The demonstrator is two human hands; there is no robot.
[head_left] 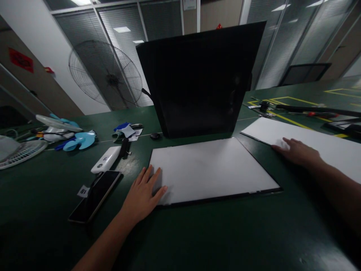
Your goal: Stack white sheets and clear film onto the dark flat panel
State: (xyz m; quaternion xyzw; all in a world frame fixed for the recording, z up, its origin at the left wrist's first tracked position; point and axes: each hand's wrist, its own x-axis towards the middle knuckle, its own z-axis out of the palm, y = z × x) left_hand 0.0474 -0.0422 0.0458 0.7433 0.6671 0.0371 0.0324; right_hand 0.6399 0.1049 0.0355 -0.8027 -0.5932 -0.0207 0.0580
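A flat white rectangular panel with a black border (208, 169) lies on the table in front of me. My left hand (143, 194) rests on its left edge, fingers spread and thumb over the white surface. To the right, my right hand (299, 152) touches the near left edge of a second white sheet or panel (318, 139), with thumb and forefinger apart. Behind the bordered panel stands a large dark flat screen-like panel (203, 86), tilted upright.
On the left lie a phone (97, 195), a white power bank (106, 160) and fan parts with light-blue blades (81, 140). A small black object (155, 136) sits near the dark panel. Cables and tools (307, 109) lie at the back right of the green table (214, 237).
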